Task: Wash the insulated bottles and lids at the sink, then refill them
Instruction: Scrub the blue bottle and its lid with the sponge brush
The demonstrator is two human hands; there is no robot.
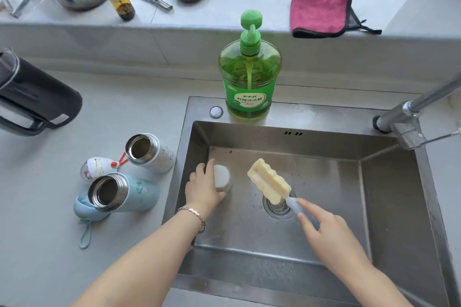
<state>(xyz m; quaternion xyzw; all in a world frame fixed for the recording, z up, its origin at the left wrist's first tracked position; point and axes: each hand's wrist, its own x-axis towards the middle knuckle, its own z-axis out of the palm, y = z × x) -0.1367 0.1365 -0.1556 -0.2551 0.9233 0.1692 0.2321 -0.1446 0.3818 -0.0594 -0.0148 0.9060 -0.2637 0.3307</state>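
Early stage: left hand [204, 188] fingers curl round white lid [222, 177] in sink [274, 138]; right hand [329, 234] fingers grip sponge brush [269, 182]. White bottle [152, 154] and blue bottle [129, 193], centre left, apparently unwashed — refill outstanding.

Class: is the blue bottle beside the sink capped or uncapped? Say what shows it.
Uncapped. The blue bottle has a bare steel mouth, its inside visible; the blue lid lies beside it on the counter.
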